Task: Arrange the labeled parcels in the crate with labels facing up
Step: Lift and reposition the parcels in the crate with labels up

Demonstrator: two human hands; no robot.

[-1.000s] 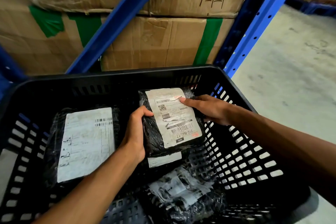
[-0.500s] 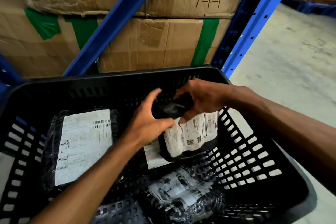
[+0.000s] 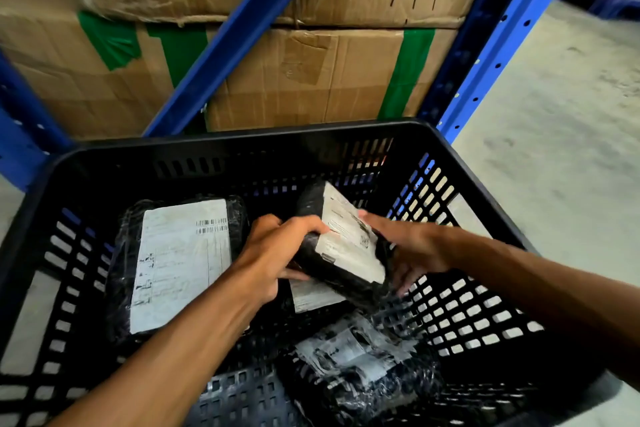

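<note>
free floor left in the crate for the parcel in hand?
Bare mesh floor along the crate's right wall, beside the right hand. Crowded elsewhere: big labeled parcel at left, crumpled parcel at front, another label under the held parcel.

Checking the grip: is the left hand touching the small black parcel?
Touching. The head view shows the left hand with fingers wrapped over the small black parcel's near edge.

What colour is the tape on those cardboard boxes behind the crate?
Green tape, clearest in the head view.

Head camera, single view: looks forward-down, close over crate (image 3: 242, 146).
</note>
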